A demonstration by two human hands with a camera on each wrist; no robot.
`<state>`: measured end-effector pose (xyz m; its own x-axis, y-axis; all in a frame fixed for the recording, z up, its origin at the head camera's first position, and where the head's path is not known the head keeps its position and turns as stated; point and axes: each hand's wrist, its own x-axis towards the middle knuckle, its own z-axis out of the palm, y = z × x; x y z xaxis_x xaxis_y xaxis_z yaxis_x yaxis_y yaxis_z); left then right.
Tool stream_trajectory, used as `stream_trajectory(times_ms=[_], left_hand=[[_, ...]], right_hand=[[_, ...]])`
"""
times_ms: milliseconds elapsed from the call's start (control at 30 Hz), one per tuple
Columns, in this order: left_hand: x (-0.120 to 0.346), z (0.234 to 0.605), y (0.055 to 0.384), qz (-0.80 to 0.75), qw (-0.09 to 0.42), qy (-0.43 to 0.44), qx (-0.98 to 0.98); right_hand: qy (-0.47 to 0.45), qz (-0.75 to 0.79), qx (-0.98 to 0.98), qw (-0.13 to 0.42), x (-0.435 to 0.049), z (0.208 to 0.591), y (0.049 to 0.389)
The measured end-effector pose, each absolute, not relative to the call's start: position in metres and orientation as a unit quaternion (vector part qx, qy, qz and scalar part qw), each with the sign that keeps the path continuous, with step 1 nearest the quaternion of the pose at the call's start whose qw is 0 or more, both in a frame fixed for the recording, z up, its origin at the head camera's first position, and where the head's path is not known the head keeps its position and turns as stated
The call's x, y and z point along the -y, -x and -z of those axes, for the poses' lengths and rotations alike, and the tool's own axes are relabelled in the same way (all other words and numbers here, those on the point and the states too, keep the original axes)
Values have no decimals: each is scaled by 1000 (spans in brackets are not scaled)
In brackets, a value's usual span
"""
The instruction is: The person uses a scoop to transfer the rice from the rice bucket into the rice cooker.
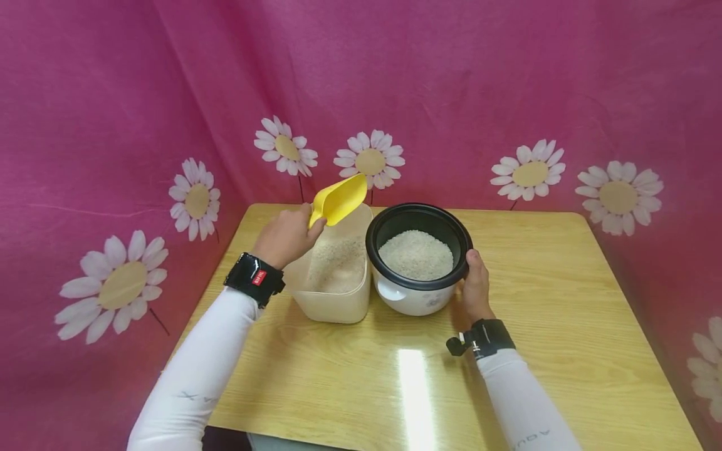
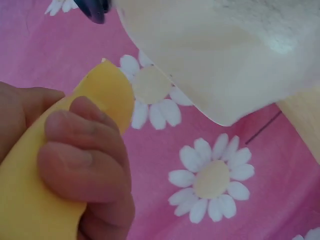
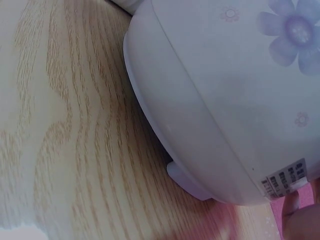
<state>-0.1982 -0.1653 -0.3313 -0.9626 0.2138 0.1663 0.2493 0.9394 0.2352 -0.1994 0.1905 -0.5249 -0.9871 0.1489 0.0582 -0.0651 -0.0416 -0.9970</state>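
Observation:
In the head view my left hand [image 1: 289,237] grips the handle of a yellow scoop [image 1: 340,199]. Its fingers [image 2: 82,165] curl round the handle in the left wrist view. The scoop is tilted above the far part of a translucent plastic bin [image 1: 333,308], its bare inside showing. Some rice [image 1: 338,260] lies low in that bin. Close on the bin's right stands a white rice cooker [image 1: 414,304] with a black rim and a mound of white rice [image 1: 417,255] inside. My right hand [image 1: 476,288] holds the cooker's right side, fingertips at the rim.
Both containers stand on a wooden table [image 1: 536,300] towards its back edge. A pink curtain with daisies [image 1: 429,94] surrounds the table on the back and sides. The cooker's foot [image 3: 187,181] rests on the tabletop in the right wrist view.

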Motion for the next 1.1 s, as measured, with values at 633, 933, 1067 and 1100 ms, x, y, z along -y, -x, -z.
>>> stream_trajectory(times_ms=[633, 933, 1067, 1100], left_hand=[[176, 375, 194, -63, 29, 114, 991], [165, 384, 197, -101, -12, 108, 989], [162, 389, 198, -124, 52, 125, 983], [161, 390, 198, -135, 72, 130, 980]], right_hand=[[30, -713, 697, 71, -193, 524, 197], [28, -711, 699, 70, -194, 524, 197], [28, -717, 693, 70, -193, 524, 197], [28, -718, 692, 71, -192, 524, 197]])
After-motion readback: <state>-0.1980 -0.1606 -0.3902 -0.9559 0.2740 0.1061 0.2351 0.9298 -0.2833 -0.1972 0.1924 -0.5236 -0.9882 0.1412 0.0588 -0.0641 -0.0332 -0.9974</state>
